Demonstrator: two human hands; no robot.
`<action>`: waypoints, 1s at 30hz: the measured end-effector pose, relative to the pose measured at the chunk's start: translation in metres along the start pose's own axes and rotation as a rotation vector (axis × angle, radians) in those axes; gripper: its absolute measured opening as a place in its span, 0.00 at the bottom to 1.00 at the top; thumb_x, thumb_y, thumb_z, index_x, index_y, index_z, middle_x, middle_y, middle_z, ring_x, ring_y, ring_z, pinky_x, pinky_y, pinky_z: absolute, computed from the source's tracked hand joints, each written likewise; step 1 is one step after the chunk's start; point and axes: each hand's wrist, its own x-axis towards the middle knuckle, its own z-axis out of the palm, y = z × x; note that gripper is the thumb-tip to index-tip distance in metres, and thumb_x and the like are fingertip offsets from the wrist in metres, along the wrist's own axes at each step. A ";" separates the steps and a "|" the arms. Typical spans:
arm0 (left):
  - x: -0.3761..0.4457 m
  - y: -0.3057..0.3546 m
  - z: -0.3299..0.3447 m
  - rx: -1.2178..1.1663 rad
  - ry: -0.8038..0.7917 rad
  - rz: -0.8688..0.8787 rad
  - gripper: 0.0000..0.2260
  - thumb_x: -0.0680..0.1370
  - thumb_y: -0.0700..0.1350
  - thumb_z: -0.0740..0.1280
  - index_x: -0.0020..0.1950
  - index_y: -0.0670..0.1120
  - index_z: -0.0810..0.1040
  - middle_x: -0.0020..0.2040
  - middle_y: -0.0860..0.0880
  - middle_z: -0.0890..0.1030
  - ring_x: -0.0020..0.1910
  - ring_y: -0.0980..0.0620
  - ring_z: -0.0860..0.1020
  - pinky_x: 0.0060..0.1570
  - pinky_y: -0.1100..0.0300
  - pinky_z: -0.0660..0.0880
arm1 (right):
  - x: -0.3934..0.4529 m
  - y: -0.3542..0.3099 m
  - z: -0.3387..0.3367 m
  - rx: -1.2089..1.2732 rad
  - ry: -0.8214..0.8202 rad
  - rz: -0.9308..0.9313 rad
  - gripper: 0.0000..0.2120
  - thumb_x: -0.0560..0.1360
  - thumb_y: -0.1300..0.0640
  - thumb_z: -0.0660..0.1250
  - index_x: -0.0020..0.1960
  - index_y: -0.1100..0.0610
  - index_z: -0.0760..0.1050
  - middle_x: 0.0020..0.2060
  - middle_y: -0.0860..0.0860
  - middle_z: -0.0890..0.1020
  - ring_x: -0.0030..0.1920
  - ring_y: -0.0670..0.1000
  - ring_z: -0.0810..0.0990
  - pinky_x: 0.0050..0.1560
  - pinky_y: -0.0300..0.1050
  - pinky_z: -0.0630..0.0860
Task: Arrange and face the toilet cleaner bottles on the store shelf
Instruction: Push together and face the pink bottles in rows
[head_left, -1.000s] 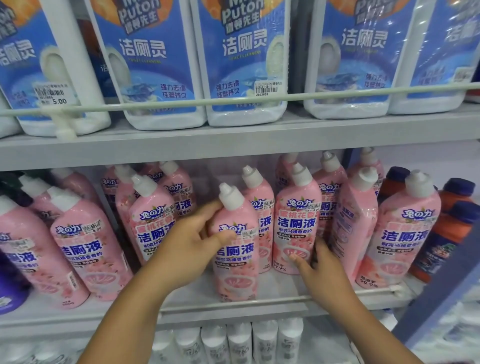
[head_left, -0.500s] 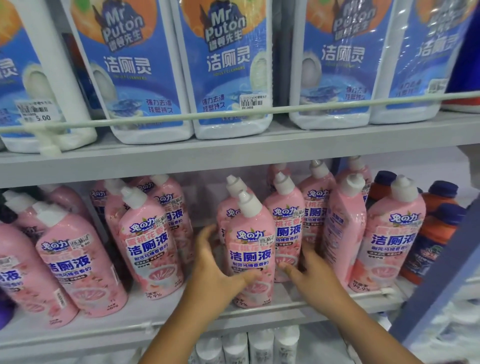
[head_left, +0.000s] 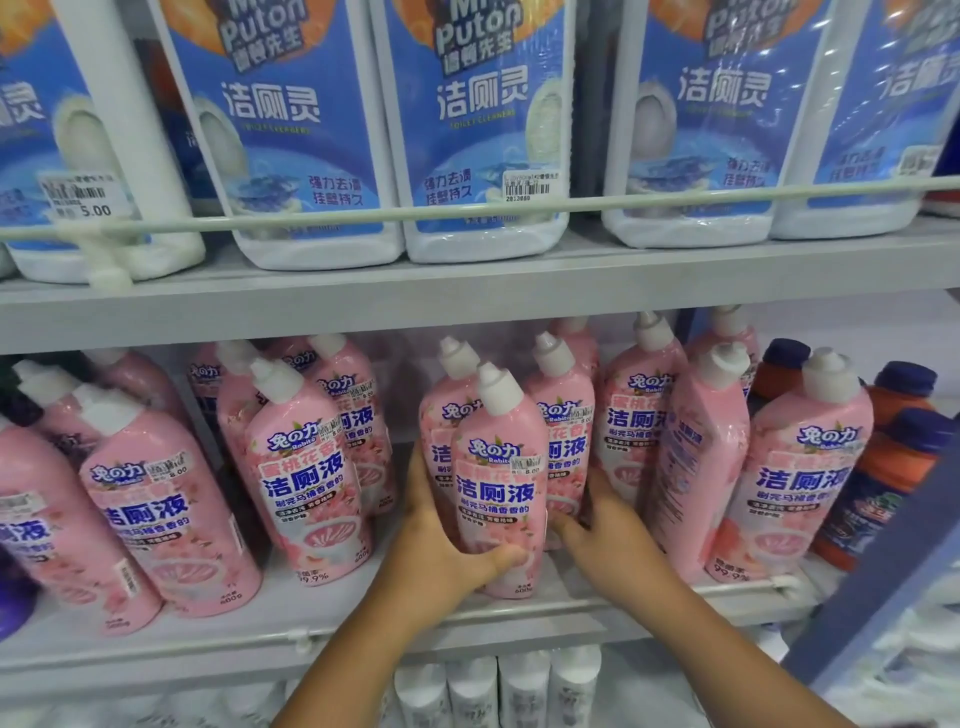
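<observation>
I stand close to a grey store shelf (head_left: 467, 306), looking down at my two bare hands on the middle tier. My left hand (head_left: 441, 551) wraps around a pink toilet cleaner bottle (head_left: 501, 493) with a white angled cap: the thumb crosses the lower front of the label and the fingers curl behind its left side. The bottle stands upright near the front rail (head_left: 571, 610), label facing me, just below the picture's centre. My right hand (head_left: 605, 535) sits at the bottle's 3 o'clock, thumb touching its lower right edge, fingers reaching back against the pink bottle behind (head_left: 563, 431); I cannot tell whether those fingers grip anything.

More pink bottles crowd the same tier: a front-facing one (head_left: 306, 478) at 9 o'clock from mine, and one turned sideways (head_left: 701, 467) at 3 o'clock. At the far right, around 3 o'clock, stand orange bottles (head_left: 893, 467) with dark blue caps. At 12 o'clock, on the tier above, large white jugs (head_left: 483, 130) with blue labels line up behind a thin guard rail (head_left: 363, 215). At 6 o'clock, white bottle tops (head_left: 498, 686) show on the tier below.
</observation>
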 end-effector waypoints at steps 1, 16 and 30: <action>0.002 -0.002 -0.002 0.013 0.006 -0.006 0.62 0.56 0.56 0.83 0.76 0.70 0.42 0.70 0.66 0.70 0.67 0.63 0.74 0.67 0.53 0.74 | 0.003 0.000 0.002 -0.006 0.007 0.001 0.24 0.73 0.51 0.71 0.66 0.43 0.68 0.59 0.41 0.82 0.60 0.47 0.81 0.63 0.52 0.78; 0.018 -0.008 -0.007 -0.053 0.002 -0.142 0.50 0.68 0.54 0.79 0.78 0.65 0.48 0.67 0.69 0.70 0.62 0.71 0.73 0.60 0.64 0.72 | 0.027 -0.017 0.016 0.149 -0.053 -0.001 0.22 0.78 0.64 0.68 0.70 0.55 0.68 0.60 0.47 0.81 0.59 0.45 0.78 0.48 0.20 0.69; 0.071 -0.004 -0.025 -0.173 -0.036 -0.241 0.13 0.79 0.50 0.66 0.64 0.56 0.79 0.57 0.51 0.85 0.61 0.46 0.81 0.61 0.48 0.77 | 0.029 -0.008 0.015 0.106 0.033 -0.040 0.20 0.77 0.63 0.70 0.67 0.54 0.71 0.53 0.40 0.78 0.55 0.43 0.77 0.52 0.21 0.68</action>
